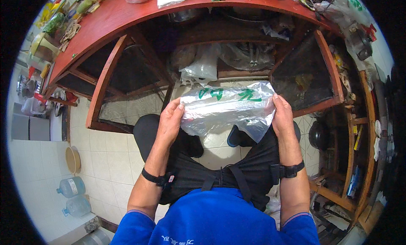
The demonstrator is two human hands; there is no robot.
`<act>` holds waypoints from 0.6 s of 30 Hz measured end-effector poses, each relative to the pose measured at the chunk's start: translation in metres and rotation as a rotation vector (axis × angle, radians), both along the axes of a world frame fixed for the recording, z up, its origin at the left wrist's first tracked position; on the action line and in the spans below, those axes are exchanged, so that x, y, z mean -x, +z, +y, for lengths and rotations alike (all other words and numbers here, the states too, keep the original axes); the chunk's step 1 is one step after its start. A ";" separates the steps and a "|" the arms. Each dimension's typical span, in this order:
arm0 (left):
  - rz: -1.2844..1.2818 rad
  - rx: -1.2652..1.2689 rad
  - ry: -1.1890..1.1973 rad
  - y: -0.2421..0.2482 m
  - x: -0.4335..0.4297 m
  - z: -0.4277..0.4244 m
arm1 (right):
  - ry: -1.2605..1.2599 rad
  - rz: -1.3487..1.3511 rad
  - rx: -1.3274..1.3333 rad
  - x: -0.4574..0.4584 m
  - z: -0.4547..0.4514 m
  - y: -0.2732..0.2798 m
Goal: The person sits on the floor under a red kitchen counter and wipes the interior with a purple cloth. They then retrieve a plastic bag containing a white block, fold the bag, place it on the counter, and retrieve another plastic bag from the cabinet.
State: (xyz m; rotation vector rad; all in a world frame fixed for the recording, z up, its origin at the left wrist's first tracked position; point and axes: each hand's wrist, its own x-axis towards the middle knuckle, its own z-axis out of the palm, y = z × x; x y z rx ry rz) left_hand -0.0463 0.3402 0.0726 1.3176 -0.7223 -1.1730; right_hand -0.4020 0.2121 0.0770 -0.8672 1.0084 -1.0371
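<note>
A clear plastic bag (219, 107) with green printed writing is stretched sideways above my knees. My left hand (169, 119) pinches its left end between thumb and fingers. At the opposite end my right hand (282, 113) grips the bag in the same way. The bag is creased and partly folded, with a loose corner hanging down near the right hand. Beyond it stands a low wooden cabinet, its left mesh door (108, 83) and right mesh door (326, 67) swung outward. More plastic bags (201, 62) lie on the lower shelf inside, one drooping over the front edge.
Above the cabinet runs a red tabletop (104, 18) with vegetables and bags at its left end. Metal pots (184, 15) sit on the upper shelf. Water jugs (73, 186) and a basin (73, 159) are at the left wall. A wooden rack (352, 156) stands at right.
</note>
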 end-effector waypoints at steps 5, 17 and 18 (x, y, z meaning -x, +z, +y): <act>0.087 0.086 -0.100 0.021 -0.001 0.013 | -0.052 -0.007 0.085 -0.010 -0.001 0.027; 0.679 0.066 -0.449 0.075 -0.017 0.039 | 0.161 0.095 0.313 -0.021 0.010 0.127; 0.685 0.078 -0.426 0.079 -0.016 0.036 | 0.190 0.088 0.334 -0.022 0.014 0.133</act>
